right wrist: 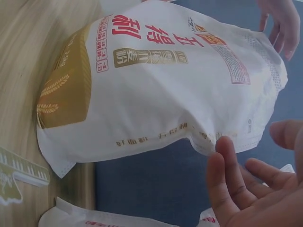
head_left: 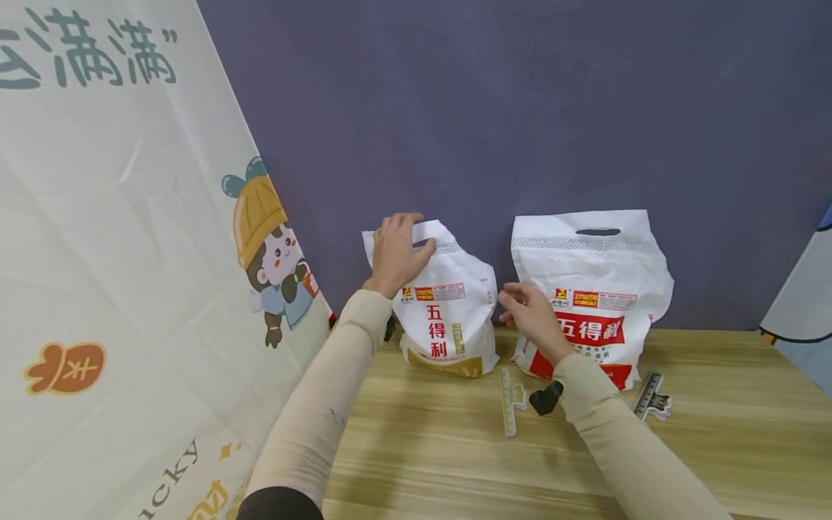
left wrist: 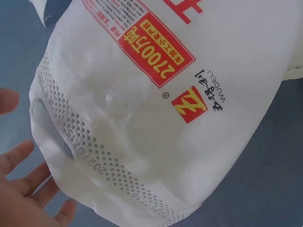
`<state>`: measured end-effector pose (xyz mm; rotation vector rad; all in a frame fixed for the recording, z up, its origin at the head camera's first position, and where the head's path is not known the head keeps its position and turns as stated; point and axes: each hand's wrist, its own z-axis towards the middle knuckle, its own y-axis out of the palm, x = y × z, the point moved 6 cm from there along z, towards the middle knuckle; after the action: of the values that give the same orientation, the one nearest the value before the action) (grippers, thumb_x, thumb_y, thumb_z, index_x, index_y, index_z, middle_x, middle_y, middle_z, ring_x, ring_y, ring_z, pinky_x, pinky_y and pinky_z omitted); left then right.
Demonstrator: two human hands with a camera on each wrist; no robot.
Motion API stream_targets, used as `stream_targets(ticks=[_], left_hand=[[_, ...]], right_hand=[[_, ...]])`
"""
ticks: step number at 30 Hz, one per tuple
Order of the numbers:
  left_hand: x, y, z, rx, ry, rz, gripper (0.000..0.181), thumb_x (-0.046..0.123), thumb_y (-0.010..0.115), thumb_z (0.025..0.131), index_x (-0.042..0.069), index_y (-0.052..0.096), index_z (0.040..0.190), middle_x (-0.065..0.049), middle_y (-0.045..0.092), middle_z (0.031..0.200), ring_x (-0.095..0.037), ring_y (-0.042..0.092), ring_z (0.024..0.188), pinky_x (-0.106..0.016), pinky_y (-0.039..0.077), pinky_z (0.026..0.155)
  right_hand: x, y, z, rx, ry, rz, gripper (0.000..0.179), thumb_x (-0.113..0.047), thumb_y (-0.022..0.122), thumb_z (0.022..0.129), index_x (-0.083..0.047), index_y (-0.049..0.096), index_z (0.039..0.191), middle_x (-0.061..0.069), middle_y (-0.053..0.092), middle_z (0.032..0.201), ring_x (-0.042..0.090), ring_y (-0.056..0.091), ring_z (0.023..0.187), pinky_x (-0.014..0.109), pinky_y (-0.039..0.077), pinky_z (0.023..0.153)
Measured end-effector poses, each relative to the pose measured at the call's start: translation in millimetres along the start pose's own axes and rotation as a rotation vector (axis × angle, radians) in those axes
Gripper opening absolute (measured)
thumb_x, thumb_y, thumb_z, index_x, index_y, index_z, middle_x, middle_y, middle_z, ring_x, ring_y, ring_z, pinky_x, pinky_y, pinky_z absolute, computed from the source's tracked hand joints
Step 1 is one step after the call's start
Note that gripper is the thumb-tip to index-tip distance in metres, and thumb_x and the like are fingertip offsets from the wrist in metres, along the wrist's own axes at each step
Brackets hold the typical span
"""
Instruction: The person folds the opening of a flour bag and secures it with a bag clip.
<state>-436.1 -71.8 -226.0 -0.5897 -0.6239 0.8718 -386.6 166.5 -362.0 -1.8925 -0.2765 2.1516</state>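
Observation:
A white flour bag [head_left: 448,303] with red lettering and a gold base stands upright on the left, near the dark backdrop. My left hand [head_left: 398,253] is at its top edge by the handle slot, fingers spread; in the left wrist view the fingertips [left wrist: 35,182] reach the rim beside the slot. Beside the bag's right edge is my right hand [head_left: 531,314], its fingers loosely bent and holding nothing. In the right wrist view its fingertips [right wrist: 225,146] overlap the bag's side edge. A second flour bag [head_left: 591,274] with a red label stands upright behind the right hand.
On the wooden table [head_left: 416,448], a gold ruler-marked clip [head_left: 509,403] and a small black object [head_left: 546,398] lie in front of the bags. A black ruler-marked clip [head_left: 650,397] lies farther right. A printed white cloth [head_left: 130,253] hangs at left.

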Motion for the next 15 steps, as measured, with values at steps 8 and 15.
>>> stream_targets(ticks=[8,15], left_hand=[[-3.1,6.5,4.9,-0.119,-0.025,0.028,0.06,0.047,0.064,0.093,0.016,0.056,0.144,-0.009,0.058,0.146,-0.032,0.048,0.136,-0.052,0.031,0.115],[-6.8,11.0,7.8,-0.154,0.003,0.082,0.065,0.055,0.061,0.093,0.017,0.054,0.145,-0.008,0.059,0.144,-0.03,0.049,0.133,-0.054,0.029,0.115]], right_hand=[[1,14,7.8,-0.012,0.007,0.054,0.054,-0.022,0.052,0.107,0.005,0.036,0.152,0.028,0.054,0.145,0.02,0.071,0.086,0.028,0.059,0.075],[4,19,12.7,-0.002,0.039,0.139,0.054,-0.022,0.051,0.108,0.003,0.037,0.153,0.028,0.056,0.143,0.026,0.071,0.091,0.029,0.06,0.077]])
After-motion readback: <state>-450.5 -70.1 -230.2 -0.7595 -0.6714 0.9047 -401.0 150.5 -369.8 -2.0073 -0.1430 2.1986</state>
